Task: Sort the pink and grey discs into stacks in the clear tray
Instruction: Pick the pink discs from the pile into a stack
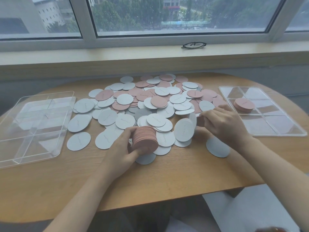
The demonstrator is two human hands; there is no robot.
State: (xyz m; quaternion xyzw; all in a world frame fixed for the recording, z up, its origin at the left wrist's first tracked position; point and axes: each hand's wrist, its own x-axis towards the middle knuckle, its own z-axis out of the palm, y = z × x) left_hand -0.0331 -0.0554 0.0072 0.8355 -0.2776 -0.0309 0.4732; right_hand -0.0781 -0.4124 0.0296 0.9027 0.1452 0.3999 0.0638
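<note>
Daylight from a wide window [167,14] falls across a rounded wooden table [150,178], seen from the head camera, with folded spectacles [193,45] lying on the sill behind it. A loose heap of pink and grey discs [147,104] covers the middle of the table, many overlapping, some printed with small script. The left hand [122,148] grips a thick stack of pink discs [145,137] at the near edge of the heap, fingers and thumb curled round its sides, the stack tilted and resting on grey discs beneath. The right hand [224,122] reaches into the right side of the heap with fingers bent; it appears to pinch a pink disc [200,122] behind an upturned grey disc [184,132], though blur makes the hold uncertain. A clear divided tray [274,124] lies flat at the right, holding a short pink stack [243,104] in one of its middle compartments. A deeper clear tray [33,129] with partitions sits at the left edge, just beside the outermost grey discs.
</note>
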